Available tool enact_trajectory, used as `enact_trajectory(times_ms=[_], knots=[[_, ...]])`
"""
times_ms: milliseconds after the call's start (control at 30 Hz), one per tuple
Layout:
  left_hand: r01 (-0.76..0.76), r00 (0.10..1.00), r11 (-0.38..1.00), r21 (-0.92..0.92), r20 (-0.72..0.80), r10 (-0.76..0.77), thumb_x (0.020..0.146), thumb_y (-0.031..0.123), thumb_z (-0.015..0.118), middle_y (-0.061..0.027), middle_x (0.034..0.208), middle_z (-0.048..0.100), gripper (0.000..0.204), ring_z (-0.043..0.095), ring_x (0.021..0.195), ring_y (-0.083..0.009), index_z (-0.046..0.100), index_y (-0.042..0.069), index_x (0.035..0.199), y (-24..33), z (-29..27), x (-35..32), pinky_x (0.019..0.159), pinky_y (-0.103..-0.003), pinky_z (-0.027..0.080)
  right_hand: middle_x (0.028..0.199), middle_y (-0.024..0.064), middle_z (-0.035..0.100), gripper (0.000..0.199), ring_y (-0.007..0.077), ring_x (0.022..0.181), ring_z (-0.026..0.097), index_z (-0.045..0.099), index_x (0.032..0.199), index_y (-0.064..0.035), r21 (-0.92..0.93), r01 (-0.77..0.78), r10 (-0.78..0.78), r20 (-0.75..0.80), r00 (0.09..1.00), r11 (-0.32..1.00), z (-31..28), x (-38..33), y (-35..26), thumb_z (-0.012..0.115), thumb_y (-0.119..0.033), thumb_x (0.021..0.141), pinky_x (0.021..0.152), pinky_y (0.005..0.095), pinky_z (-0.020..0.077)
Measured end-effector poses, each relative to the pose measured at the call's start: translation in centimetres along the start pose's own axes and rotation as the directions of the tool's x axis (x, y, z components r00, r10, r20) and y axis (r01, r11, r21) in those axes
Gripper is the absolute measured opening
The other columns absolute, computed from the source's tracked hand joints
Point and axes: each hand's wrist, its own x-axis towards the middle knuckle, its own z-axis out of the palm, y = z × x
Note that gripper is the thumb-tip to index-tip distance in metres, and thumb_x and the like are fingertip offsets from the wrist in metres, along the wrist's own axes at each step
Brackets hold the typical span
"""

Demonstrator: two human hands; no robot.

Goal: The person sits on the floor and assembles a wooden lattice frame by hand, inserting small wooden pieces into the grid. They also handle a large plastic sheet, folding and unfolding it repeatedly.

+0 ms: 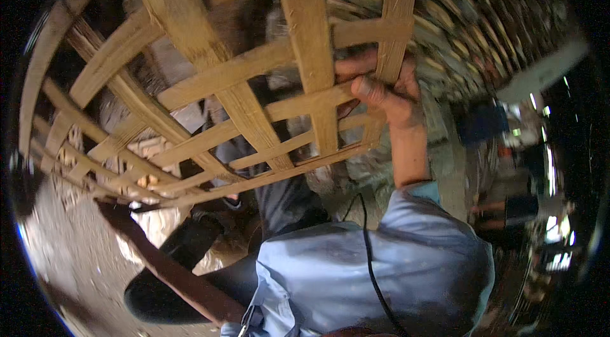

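A large woven lattice panel (318, 76) of flat split-wood or bamboo strips is tilted up in front of me, crossing most of the upper left. My right hand (391, 98) is closed on its right edge, the thumb lying over a strip and the fingers passing behind. At the panel's lower left edge, my left hand (113, 210) is dark and blurred. Its fingers are hidden, so their grip does not show. A thin dark strip runs along the edge beside that hand; its kind is unclear.
Long split strips (470, 19) are piled at the upper right. My dark-trousered leg (286, 200) and a dark shoe-like shape (171, 273) are beneath the panel. A black cord (368, 241) hangs over my light blue shirt. Dirt floor (63, 261) shows at left.
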Motion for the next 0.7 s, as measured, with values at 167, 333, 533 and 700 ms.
enact_trajectory(times_ms=[167, 333, 533, 700], knots=[[-0.165, 0.977, 0.969, 0.183, 0.165, 0.135, 0.104, 0.040, 0.044, -0.0205, 0.134, 0.056, 0.056, 0.063, 0.107, -0.0234, 0.051, -0.001, 0.142, 5.9, 4.4, -5.0, 0.075, -0.032, 0.057, 0.114, 0.0120, 0.071, 0.045, 0.0213, 0.095, 0.070, 0.060, 0.127, 0.0004, -0.154, 0.086, -0.124, -0.262, 0.957, 0.984, -13.0, -5.4, 1.0, 0.076, -0.019, 0.089, 0.078, 0.0360, 0.0587], [-0.278, 0.854, 0.958, 0.073, 0.476, 0.211, 0.105, 0.034, 0.047, -0.0192, 0.126, 0.057, 0.047, 0.063, 0.099, -0.0235, 0.054, 0.000, 0.137, 10.4, 9.5, -14.1, 0.073, -0.030, 0.055, 0.116, 0.0044, 0.068, 0.043, 0.0170, 0.096, 0.065, 0.057, 0.134, -0.0051, -0.440, 0.012, -0.285, -0.560, 0.778, 0.898, -25.7, -10.4, 2.1, 0.069, -0.021, 0.096, 0.083, 0.0332, 0.0530], [0.076, 0.213, 0.950, 0.303, 0.926, -0.312, 0.101, 0.011, 0.053, -0.0137, 0.096, 0.063, 0.024, 0.061, 0.093, -0.0225, 0.052, -0.001, 0.122, 18.3, 19.3, -24.5, 0.086, -0.038, 0.050, 0.101, -0.0004, 0.070, 0.037, 0.0083, 0.073, 0.061, 0.066, 0.124, -0.0044, -0.411, -0.450, -0.106, -0.820, 0.562, 0.793, -32.8, -15.5, 5.7, 0.070, -0.029, 0.096, 0.061, 0.0276, 0.0483], [-0.051, -0.141, 0.965, 0.256, 0.955, -0.261, 0.103, 0.018, 0.052, -0.0188, 0.103, 0.063, 0.032, 0.070, 0.082, -0.0287, 0.049, -0.004, 0.126, 13.0, 24.1, -29.0, 0.071, -0.037, 0.062, 0.090, -0.0002, 0.070, 0.035, 0.0091, 0.072, 0.060, 0.071, 0.117, -0.0052, -0.499, -0.740, 0.021, -0.823, 0.568, 0.451, -42.4, -21.0, 12.0, 0.071, -0.033, 0.095, 0.062, 0.0296, 0.0484]])
